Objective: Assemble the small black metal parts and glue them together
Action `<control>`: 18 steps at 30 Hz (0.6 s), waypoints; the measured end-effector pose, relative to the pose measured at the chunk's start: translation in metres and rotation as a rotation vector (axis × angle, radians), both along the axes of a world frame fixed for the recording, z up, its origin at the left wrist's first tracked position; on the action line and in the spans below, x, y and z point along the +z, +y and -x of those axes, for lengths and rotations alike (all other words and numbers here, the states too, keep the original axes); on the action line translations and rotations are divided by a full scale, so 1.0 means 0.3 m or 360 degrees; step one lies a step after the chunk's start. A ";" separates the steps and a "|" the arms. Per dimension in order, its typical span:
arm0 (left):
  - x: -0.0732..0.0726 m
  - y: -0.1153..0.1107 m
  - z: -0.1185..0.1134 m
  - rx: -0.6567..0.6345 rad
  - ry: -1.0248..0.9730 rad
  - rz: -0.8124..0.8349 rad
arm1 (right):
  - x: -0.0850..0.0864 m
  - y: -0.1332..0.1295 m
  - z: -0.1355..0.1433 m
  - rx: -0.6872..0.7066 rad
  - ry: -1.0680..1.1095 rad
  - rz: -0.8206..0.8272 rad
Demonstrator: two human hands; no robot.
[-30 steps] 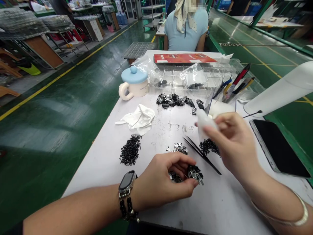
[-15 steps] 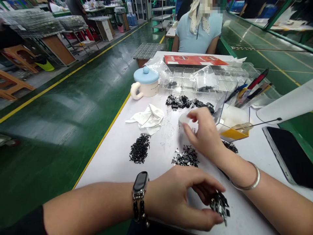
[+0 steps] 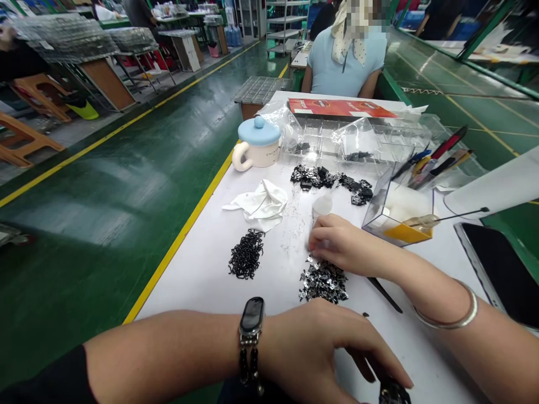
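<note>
My left hand [image 3: 320, 350] is low in the head view, closed on a small black-and-metal part [image 3: 393, 391] that the bottom edge partly cuts off. Fingers curled together, my right hand [image 3: 341, 244] rests at the far edge of a pile of small shiny metal pieces [image 3: 323, 282]. Anything between its fingertips is hidden. Just beyond it lies a translucent white scoop [image 3: 322, 205]. A heap of small black bent pieces [image 3: 246, 255] sits to the left, and a row of black-and-silver parts [image 3: 320, 177] lies farther back.
A white cloth [image 3: 265, 205] and a lidded mug [image 3: 259, 147] stand at left. On the right are a clear pen holder [image 3: 400, 216], a phone [image 3: 501, 275] and a dark slim tool [image 3: 385, 294]. Behind lie clear trays [image 3: 387, 134]; a person [image 3: 345, 62] sits beyond.
My right hand has come down and nearer from beside the scoop to the metal pieces, its fingers closing together. My left hand has sunk slightly lower with the part.
</note>
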State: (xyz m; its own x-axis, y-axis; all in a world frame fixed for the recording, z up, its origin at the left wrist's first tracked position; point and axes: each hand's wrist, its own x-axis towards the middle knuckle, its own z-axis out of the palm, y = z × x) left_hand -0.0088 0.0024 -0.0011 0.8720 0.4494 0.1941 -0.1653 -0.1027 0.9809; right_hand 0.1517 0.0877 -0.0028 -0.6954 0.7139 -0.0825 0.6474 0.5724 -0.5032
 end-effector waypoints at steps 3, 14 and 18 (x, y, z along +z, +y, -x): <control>0.007 -0.002 -0.007 0.0042 -0.0005 -0.0018 | -0.012 -0.018 -0.002 0.0045 0.0029 -0.0017; 0.004 0.014 -0.008 0.0420 -0.0006 0.0000 | 0.030 -0.070 -0.050 -0.0147 0.0518 -0.0231; 0.016 0.033 -0.003 0.0677 -0.0022 0.0176 | 0.046 -0.174 -0.129 -0.0502 0.0898 -0.0405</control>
